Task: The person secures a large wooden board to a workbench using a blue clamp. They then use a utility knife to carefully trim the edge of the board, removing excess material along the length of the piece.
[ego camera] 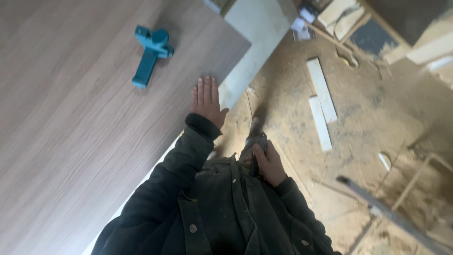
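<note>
There is one large wood-grain panel (pixel 80 141), and everything else is placed from it. On the panel lies one teal tool (pixel 150 55), shaped like a cross with a long handle, near the panel's far right corner. Beyond that corner one pale board (pixel 255 38) shows, partly under the panel. On the sawdust floor (pixel 368 123), well to the right of the panel, two white strips (pixel 322 101) lie just beside each other, nearly parallel. One grey metal bar (pixel 391 215) crosses the floor further right, near the bottom.

Two hands are in view. The left hand (pixel 206 100) lies flat on the panel near its right edge, palm down, fingers straight and close together, thumb a little out; it grips nothing. The teal tool is near it but apart, up and to the left. The left arm in a dark sleeve is stretched forward over the panel edge.

The right hand (pixel 269 163) is off the panel, to its right, close to the person's dark jacket (pixel 222 212). It is curled around one small dark object (pixel 258 150); what kind of object, I cannot tell.
</note>
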